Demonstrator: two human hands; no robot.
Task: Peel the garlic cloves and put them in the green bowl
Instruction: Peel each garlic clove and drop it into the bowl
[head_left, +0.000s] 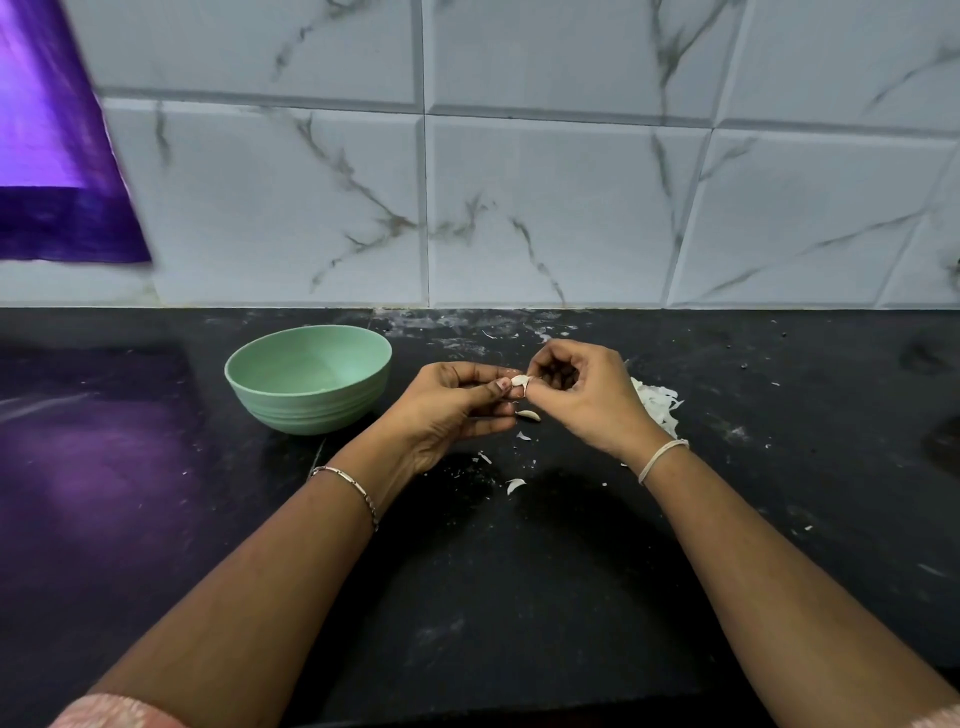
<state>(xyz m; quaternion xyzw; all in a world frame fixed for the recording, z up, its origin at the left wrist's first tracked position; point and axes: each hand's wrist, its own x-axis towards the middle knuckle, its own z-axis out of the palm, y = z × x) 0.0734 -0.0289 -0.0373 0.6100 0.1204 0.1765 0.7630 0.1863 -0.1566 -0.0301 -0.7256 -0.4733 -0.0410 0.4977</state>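
A small white garlic clove (518, 381) is held above the black counter between both hands. My left hand (457, 410) pinches its left end with thumb and fingers. My right hand (582, 395) pinches its right end, fingers curled. The green bowl (270, 387) stands on the counter just left of my left hand; no cloves show inside it. Another clove (529, 415) lies on the counter below the hands.
A pile of white garlic skins (660, 405) lies behind my right hand. Loose skin scraps (514, 486) dot the black counter (467, 597) near my wrists. The marbled tile wall (519, 208) rises behind; a purple sheet (47, 156) hangs at upper left.
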